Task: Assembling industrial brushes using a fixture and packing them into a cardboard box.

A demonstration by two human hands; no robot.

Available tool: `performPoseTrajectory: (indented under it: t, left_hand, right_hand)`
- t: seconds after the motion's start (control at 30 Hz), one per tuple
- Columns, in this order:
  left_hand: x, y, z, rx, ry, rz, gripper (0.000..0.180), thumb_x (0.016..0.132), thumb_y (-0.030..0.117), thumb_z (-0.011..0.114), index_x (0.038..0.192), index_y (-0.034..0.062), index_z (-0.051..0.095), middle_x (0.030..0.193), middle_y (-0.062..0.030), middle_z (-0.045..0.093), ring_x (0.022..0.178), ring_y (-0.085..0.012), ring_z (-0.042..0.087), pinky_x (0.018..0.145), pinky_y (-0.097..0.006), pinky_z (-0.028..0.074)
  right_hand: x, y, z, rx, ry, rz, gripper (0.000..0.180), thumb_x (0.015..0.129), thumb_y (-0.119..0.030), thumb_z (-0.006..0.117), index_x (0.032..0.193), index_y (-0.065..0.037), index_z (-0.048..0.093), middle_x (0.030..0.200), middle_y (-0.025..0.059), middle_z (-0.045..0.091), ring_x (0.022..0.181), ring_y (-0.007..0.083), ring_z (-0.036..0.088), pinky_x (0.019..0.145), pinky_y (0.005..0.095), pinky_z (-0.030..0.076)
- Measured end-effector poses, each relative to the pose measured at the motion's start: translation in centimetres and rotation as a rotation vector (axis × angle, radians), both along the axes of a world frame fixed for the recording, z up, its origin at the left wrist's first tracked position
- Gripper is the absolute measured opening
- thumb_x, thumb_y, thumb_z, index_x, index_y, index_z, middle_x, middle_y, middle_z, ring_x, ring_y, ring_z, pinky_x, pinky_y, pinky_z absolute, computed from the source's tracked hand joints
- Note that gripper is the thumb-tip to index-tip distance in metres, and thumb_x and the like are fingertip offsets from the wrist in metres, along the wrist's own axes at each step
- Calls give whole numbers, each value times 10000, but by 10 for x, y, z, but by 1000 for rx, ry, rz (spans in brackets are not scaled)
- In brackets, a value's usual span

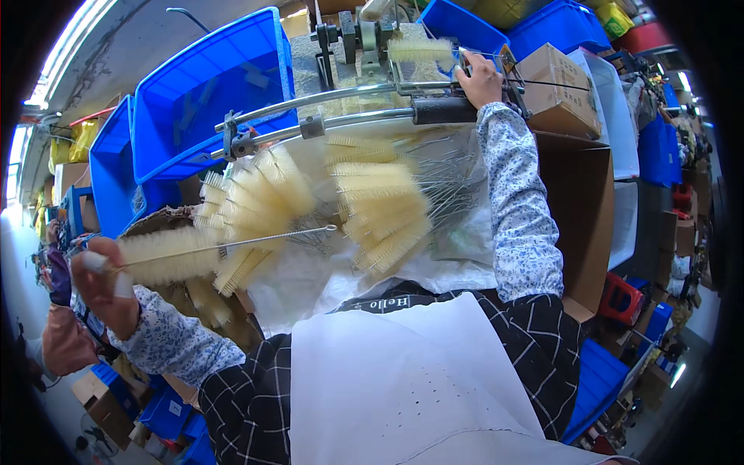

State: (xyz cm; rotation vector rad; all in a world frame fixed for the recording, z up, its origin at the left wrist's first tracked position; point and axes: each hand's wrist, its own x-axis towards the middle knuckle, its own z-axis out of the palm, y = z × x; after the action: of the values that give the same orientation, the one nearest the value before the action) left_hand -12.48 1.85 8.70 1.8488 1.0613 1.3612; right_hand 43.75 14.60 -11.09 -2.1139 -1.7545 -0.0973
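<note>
Left hand (105, 283) closed around bristle brush (167, 257), left of brush pile (310, 201). Right hand (479, 77) gripping wire brush (421, 50) at machine (364, 39), beyond pile.

Bristly cream brushes (380, 205) – twisted wire stems, glossy blue plastic bins (209, 93), matt cardboard box (554, 85)

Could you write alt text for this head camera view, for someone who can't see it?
Seen from above, a person's left hand holds a cream bottle brush by its bristle end, while the right hand reaches to a metal machine. More brushes lie heaped below, with blue bins behind.
</note>
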Motion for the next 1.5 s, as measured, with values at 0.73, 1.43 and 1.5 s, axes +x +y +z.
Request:
performPoseTrajectory:
  t: [0.73, 1.43, 1.5]
  left_hand:
    - [129, 27, -6, -109, -136, -214, 382, 594, -53, 486, 951, 41, 392, 804, -96, 465, 684, -116, 427, 607, -192, 349]
    - [166, 45, -45, -349, -190, -259, 345, 719, -50, 530, 1033, 46, 426, 916, -20, 513, 698, -25, 494, 565, -136, 391]
    - [176, 49, -50, -350, -193, -293, 333, 722, -49, 530, 1023, 51, 427, 901, -16, 504, 697, -28, 497, 560, -136, 391]
  right_hand:
    - [-109, 13, 10, 33, -4, 114, 264, 752, -204, 536, 993, -99, 554, 963, 48, 551, 902, 229, 536, 753, 425, 407]
    - [78, 9, 35, -133, -7, 325, 203, 858, -206, 426, 968, -134, 580, 899, 83, 556, 842, 239, 532, 785, 366, 403]
    - [80, -21, 59, -132, 118, 315, 195, 834, -176, 482, 985, -98, 577, 869, 78, 558, 811, 223, 542, 700, 327, 431]
